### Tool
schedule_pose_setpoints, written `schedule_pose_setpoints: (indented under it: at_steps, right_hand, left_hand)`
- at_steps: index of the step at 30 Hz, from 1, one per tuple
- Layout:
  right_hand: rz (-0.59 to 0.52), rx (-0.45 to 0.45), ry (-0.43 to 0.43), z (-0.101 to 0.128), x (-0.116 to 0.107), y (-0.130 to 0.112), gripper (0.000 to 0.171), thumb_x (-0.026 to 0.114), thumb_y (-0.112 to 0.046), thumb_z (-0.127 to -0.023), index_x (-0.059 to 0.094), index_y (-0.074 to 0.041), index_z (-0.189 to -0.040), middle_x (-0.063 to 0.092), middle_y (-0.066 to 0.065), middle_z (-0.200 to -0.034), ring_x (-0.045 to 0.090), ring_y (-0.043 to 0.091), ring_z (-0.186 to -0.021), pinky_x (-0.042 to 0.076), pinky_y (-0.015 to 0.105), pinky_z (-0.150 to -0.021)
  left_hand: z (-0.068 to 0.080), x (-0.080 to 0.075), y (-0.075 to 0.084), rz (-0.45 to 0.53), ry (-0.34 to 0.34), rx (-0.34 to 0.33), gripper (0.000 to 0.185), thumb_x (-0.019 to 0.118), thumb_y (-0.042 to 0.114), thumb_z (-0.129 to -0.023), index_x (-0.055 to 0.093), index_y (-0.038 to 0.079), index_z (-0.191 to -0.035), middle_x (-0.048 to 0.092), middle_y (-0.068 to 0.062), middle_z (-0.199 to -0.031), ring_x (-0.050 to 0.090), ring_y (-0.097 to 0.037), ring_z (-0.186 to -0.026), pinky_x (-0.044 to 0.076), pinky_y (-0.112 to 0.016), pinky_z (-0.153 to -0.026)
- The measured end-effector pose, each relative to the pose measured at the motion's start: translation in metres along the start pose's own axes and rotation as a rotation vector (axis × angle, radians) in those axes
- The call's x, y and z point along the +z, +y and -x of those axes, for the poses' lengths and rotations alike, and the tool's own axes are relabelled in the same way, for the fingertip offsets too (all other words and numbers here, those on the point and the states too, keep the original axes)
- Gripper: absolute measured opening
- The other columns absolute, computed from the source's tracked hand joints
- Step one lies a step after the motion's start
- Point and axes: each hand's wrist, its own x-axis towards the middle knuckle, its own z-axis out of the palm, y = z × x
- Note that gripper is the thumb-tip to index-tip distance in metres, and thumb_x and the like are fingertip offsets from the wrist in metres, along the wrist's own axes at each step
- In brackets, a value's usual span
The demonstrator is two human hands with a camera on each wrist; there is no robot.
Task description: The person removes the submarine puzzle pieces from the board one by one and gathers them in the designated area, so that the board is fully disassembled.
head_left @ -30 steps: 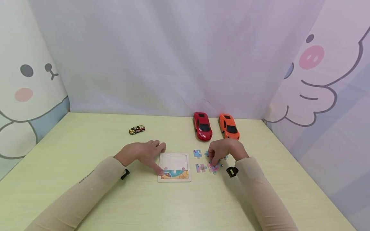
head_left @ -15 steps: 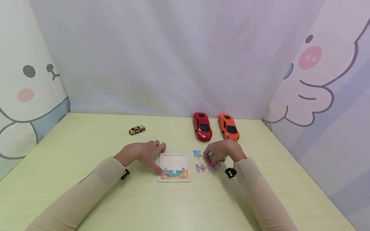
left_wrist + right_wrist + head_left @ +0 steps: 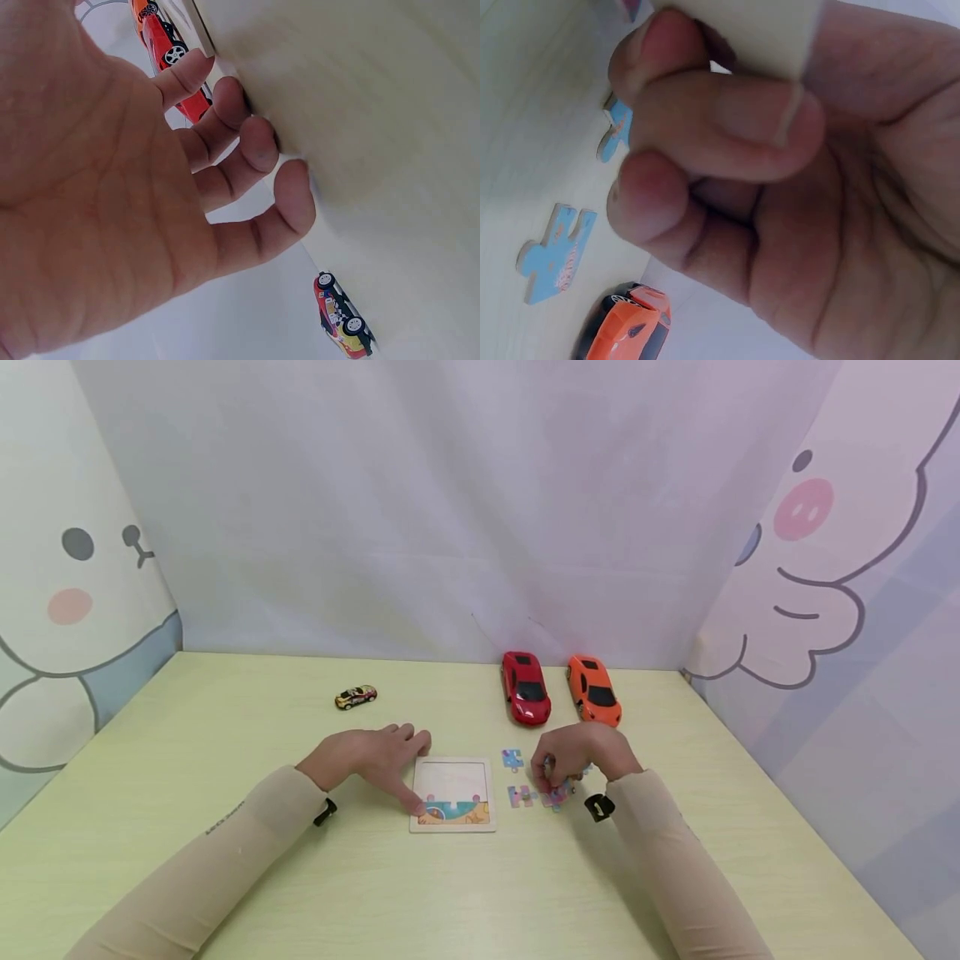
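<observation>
Right hand: the right hand [image 3: 577,758] is raised a little over the loose pieces, right of the puzzle board. Its fingers [image 3: 705,120] are curled and pinch a puzzle piece [image 3: 739,30]; the right wrist view shows only the pale plain side of this piece.
Loose pieces: some loose puzzle pieces [image 3: 521,795] lie on the bench just under and left of the right hand, between it and the board. One blue piece [image 3: 512,759] lies a little farther; in the right wrist view it is at [image 3: 553,255].
Left hand: the left hand [image 3: 371,758] rests on the bench at the left edge of the board. Its fingers [image 3: 247,150] are relaxed, a little bent, and grasp nothing; one fingertip touches the near left corner of the board.
Puzzle board: the puzzle board [image 3: 452,775] lies flat between the two hands. Only its near row is filled with coloured pieces.
Cars: a red toy car [image 3: 526,687] and an orange toy car [image 3: 594,689] stand side by side, far from the right hand. A small yellow toy car [image 3: 356,697] stands far left, well apart from them.
Bench: the bench [image 3: 225,710] is pale green-yellow.
</observation>
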Motion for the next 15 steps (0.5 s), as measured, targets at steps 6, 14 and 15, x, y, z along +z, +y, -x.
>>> schedule_pose_setpoints:
  at_steps: [6,14,15]
  right_hand:
    - [-0.024,-0.091,0.005,0.0045,-0.0053,0.0041,0.019,0.068,-0.006,-0.094,0.076,-0.023,-0.091,0.063,-0.003,-0.085,0.053,0.012,-0.071,0.045,0.027,-0.065]
    - [-0.055,-0.158,-0.008,0.0051,-0.0092,0.009,0.021,0.063,-0.005,-0.096,0.076,-0.022,-0.095,0.06,-0.001,-0.083,0.053,0.012,-0.069,0.045,0.027,-0.065]
    - [-0.059,-0.158,-0.009,0.0046,-0.0093,0.0093,0.021,0.063,-0.004,-0.096,0.075,-0.021,-0.095,0.06,-0.001,-0.083,0.052,0.012,-0.069,0.044,0.027,-0.065]
  left_hand:
    - [-0.0007,-0.0008,-0.0018,0.006,-0.004,0.005,0.075,0.076,0.065,-0.077,0.038,0.014,-0.116,0.041,-0.006,-0.101,0.042,-0.024,-0.096,0.04,-0.042,-0.079]
    - [-0.0037,0.0,-0.005,0.001,-0.005,0.009,0.075,0.075,0.066,-0.076,0.038,0.014,-0.117,0.041,-0.006,-0.102,0.042,-0.024,-0.097,0.04,-0.042,-0.08]
    - [-0.0043,0.0,-0.0056,0.002,-0.004,0.011,0.075,0.076,0.066,-0.076,0.038,0.014,-0.117,0.041,-0.006,-0.102,0.042,-0.024,-0.097,0.04,-0.042,-0.08]
